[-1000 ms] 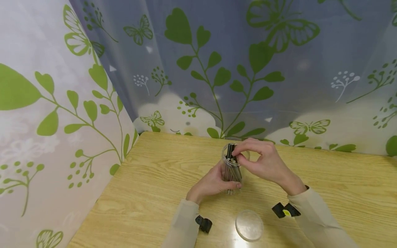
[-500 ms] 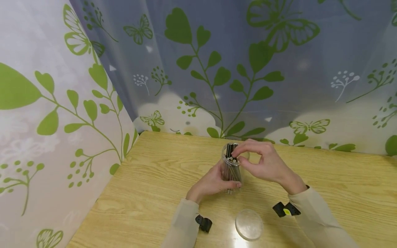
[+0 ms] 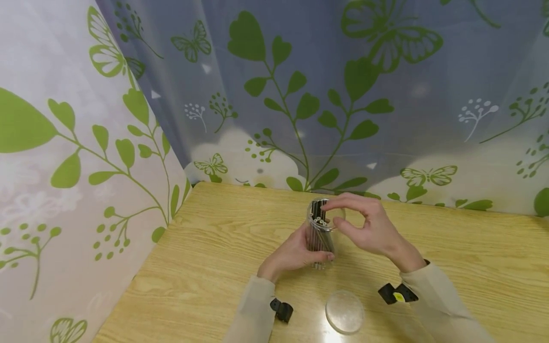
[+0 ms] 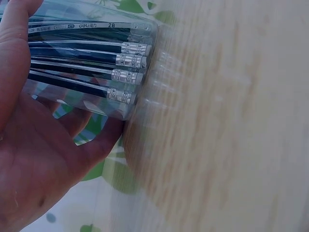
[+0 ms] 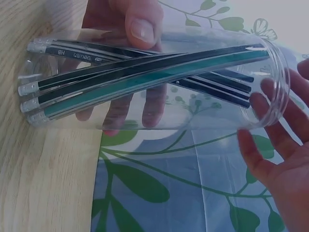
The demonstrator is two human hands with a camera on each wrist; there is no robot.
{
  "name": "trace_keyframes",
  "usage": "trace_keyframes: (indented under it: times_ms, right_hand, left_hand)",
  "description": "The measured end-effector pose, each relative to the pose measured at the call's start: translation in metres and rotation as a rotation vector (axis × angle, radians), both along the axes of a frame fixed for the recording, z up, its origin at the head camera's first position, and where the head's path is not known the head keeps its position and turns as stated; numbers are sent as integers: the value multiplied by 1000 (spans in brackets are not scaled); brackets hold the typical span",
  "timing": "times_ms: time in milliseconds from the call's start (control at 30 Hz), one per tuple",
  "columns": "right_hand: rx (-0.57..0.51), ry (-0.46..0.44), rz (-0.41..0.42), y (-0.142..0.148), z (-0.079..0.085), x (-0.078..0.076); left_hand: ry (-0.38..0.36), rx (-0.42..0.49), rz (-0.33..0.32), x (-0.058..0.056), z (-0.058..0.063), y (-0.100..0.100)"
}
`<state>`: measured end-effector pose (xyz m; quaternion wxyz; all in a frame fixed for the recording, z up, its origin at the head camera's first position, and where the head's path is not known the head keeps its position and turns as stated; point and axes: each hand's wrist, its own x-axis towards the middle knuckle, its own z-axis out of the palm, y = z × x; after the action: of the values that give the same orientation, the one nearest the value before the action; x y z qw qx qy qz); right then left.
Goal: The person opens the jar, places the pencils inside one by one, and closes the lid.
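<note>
My left hand holds a clear plastic jar around its side, with the thumb across the front. Several dark pencils and a teal one lie slanted and crossed inside. Their eraser ends with silvery ferrules sit at the jar's bottom, just off or on the table; I cannot tell which. At the uncovered mouth is my right hand, its thumb and index finger spread apart. The right fingertips reach the rim, and no pencil shows between them. Beside my forearms lies a round clear lid.
The wood-grain table carries the lid near its front. A blue and white curtain with green leaves and butterflies stands along the back edge. Another printed sheet borders the left side.
My right thumb and index finger have spread wider, and the right hand has shifted slightly right at the mouth. Some pencil tops have shifted inside. The left hand and lid have stayed put.
</note>
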<state>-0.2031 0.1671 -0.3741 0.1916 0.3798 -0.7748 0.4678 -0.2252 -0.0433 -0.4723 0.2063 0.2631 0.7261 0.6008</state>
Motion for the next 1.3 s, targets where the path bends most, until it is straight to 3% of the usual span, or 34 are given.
trace_keyframes:
  times_ms: [267, 567, 833, 1300]
  right_hand:
    - [-126, 27, 26, 14, -2, 5]
    - [-179, 114, 38, 29, -9, 12]
    - [-136, 132, -16, 41, -17, 20]
    - [-5, 44, -70, 62, -38, 44]
  left_hand:
    - [-16, -50, 39, 2, 5, 0]
    - [-26, -39, 16, 3, 8, -1]
    - [-9, -70, 15, 2, 8, -2]
    - [-6, -65, 8, 2, 6, -2]
